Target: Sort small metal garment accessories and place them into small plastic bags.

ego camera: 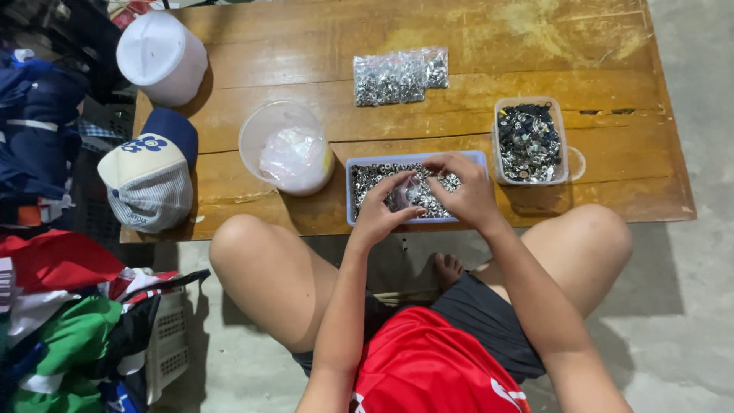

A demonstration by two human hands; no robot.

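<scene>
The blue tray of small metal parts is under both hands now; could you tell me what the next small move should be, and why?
Probably draw the pinched piece out and clear of the heap. Both hands meet over the blue tray: the left hand and right hand have their fingertips closed together just above the metal parts, seemingly on a small clear piece. What exactly they pinch is too small to tell.

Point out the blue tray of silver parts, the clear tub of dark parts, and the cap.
blue tray [349, 191], head view, on its left rim.
clear tub [529, 100], head view, on its far rim.
cap [145, 162], head view, on its cream front panel.
</scene>
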